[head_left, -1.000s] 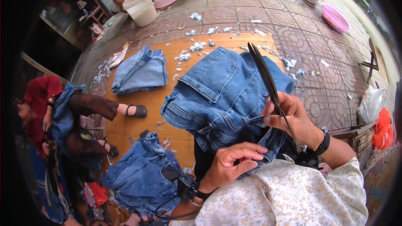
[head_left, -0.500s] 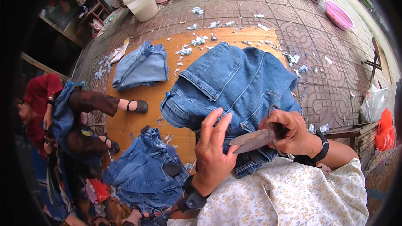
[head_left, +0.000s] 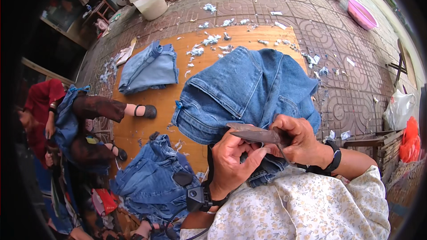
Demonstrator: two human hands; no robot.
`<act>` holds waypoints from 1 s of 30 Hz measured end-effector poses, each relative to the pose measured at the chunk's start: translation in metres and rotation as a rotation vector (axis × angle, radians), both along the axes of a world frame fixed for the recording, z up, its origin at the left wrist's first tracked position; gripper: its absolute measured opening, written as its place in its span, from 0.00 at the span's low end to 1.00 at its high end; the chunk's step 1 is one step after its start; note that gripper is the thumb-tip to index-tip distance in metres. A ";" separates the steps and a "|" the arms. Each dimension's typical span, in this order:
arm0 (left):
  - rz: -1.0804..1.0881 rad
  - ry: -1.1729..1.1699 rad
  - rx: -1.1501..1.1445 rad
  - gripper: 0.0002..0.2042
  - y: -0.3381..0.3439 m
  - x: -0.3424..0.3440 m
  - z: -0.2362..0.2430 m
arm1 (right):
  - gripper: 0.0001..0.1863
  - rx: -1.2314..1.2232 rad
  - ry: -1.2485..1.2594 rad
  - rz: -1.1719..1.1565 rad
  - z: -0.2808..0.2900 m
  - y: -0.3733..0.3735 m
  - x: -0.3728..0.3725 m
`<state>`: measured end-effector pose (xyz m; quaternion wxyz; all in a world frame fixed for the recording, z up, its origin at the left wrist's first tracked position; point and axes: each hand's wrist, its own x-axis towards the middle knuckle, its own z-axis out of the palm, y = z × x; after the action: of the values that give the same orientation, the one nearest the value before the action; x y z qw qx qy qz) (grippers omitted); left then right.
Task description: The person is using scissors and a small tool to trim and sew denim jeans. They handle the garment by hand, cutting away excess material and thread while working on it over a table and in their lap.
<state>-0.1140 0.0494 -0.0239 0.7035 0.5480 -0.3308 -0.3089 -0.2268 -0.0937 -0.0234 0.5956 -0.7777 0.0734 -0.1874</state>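
Note:
Blue denim jeans (head_left: 227, 84) lie bunched in front of me, with a back pocket facing up. In my right hand (head_left: 304, 144) is a pair of scissors (head_left: 258, 134), its dark blades pointing left and slightly parted. My left hand (head_left: 233, 162) is just below the blades at the near edge of the jeans. Its fingers are curled in, with the thumb toward the blades; what they pinch, if anything, is hidden. The scissor handles are mostly covered by my right hand.
Folded light-blue jeans (head_left: 149, 69) and a heap of frayed denim (head_left: 153, 180) lie on the wooden board (head_left: 151, 115). Lint scraps (head_left: 211, 40) litter its far edge. A co-worker's shoe (head_left: 150, 111) rests at left. A white bucket (head_left: 149, 1) and a pink basin (head_left: 361, 13) stand farther off.
My left hand has gone from outspread fingers to curled ones under the blades. The scissors have shifted up and left, blades now parted. The jeans have moved slightly right.

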 end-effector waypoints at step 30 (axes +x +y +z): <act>0.013 0.349 -0.100 0.06 0.002 0.015 -0.016 | 0.33 -0.694 0.214 0.148 0.038 -0.053 -0.004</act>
<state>-0.0993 0.0518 -0.0395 0.7784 0.4527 -0.2153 -0.3780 -0.2304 -0.1468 0.0151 0.2974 -0.9517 0.0108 -0.0751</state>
